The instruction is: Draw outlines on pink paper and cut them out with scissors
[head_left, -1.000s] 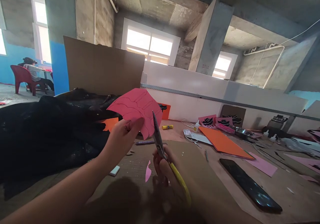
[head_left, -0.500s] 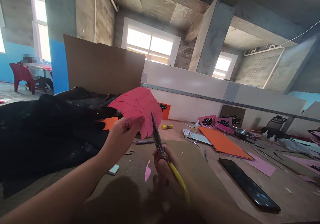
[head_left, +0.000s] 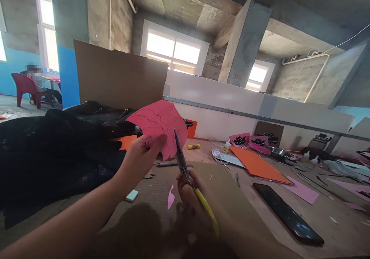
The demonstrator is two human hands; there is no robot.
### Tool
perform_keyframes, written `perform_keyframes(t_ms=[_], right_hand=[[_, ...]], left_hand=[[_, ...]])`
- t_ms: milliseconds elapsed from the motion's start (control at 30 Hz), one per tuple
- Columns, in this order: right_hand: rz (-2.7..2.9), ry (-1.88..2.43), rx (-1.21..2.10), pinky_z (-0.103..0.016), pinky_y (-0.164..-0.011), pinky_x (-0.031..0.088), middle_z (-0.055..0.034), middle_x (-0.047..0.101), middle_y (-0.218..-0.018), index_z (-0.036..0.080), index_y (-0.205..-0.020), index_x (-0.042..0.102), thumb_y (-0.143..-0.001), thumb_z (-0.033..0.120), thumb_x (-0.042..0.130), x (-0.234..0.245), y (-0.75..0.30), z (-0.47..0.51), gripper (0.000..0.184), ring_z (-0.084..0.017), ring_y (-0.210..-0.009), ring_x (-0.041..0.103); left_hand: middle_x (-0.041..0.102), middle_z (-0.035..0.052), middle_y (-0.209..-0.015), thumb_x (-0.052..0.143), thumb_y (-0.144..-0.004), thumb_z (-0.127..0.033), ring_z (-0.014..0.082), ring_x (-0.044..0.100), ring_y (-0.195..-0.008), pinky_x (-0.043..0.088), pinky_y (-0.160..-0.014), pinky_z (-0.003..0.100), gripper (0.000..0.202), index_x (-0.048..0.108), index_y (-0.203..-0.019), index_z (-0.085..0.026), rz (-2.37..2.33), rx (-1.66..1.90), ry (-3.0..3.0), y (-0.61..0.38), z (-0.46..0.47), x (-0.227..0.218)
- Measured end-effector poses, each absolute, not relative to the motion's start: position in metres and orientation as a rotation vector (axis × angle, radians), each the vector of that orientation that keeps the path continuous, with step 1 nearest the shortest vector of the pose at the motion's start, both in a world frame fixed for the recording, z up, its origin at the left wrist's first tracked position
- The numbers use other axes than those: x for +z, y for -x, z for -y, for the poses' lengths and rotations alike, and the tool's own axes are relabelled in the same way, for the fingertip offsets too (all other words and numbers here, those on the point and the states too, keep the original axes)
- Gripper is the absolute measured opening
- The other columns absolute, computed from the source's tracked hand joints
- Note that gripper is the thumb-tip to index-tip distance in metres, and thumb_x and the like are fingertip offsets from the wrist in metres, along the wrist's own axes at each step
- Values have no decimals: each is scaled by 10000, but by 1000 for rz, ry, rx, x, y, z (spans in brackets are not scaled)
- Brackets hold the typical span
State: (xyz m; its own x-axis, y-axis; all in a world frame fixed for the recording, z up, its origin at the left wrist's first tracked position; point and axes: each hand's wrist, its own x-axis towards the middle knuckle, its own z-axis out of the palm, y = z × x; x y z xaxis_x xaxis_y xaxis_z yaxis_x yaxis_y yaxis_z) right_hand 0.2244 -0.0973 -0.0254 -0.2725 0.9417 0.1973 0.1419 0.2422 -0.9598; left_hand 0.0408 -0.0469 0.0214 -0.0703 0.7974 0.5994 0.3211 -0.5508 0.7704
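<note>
Pinched in my left hand [head_left: 146,153] is a sheet of pink paper [head_left: 157,116], held up above the work surface and marked with dark curving lines. My right hand [head_left: 192,191] grips a pair of scissors [head_left: 182,162] by its yellow handles. The blades point up and overlap the paper's lower right edge; whether they are parted I cannot make out. Below, a small pink paper scrap [head_left: 170,198] lies on the brown cardboard [head_left: 222,197], with a white eraser-like block [head_left: 132,196] to its left.
A black phone [head_left: 287,214] lies at the right. Beyond it are orange sheets [head_left: 260,164], a pink sheet [head_left: 302,189], a glue bottle [head_left: 227,146] and a metal bowl [head_left: 280,153]. A yellow glue stick [head_left: 193,146] sits behind the scissors. Black bags [head_left: 58,155] crowd the left side.
Almost nothing differs. The pink paper has shifted very slightly, while both hands and the scissors keep nearly the same place.
</note>
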Motion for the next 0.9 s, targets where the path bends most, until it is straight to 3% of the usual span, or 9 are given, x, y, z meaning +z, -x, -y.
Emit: perform_keyframes(t_ms=[133, 267, 500, 900], right_hand=[[1675, 1046, 1124, -223, -546, 331, 58, 423, -708, 219, -972, 511, -832, 582, 647, -11, -228, 107, 413, -75, -544, 377], [1876, 1172, 1039, -230, -572, 341, 24, 520, -710, 212, -987, 588, -959, 509, 522, 8, -230, 119, 306, -97, -589, 467], [1881, 1226, 1003, -228, -593, 354, 14, 537, -787, 201, -1077, 554, -987, 366, 484, 4, -228, 120, 201, -95, -616, 440], [1879, 1233, 994, -219, -591, 367, 16, 566, -756, 209, -1001, 579, -981, 375, 498, 10, -228, 124, 186, -96, -608, 491]], left_hand=[[273, -60, -552, 512, -902, -380, 123, 271, -527, 255, -489, 264, 424, 302, -564, -232, -1175, 1656, -1795, -40, 45, 21], [287, -62, -549, 516, -906, -397, 120, 278, -518, 263, -490, 256, 433, 312, -563, -231, -1148, 1681, -1800, -39, 43, 20], [290, -65, -537, 526, -905, -425, 121, 268, -514, 245, -487, 266, 451, 306, -561, -235, -1150, 1671, -1790, -39, 44, 20], [346, -55, -624, 505, -904, -346, 139, 341, -603, 301, -557, 255, 314, 360, -648, -236, -1048, 1711, -1781, -40, 38, 15]])
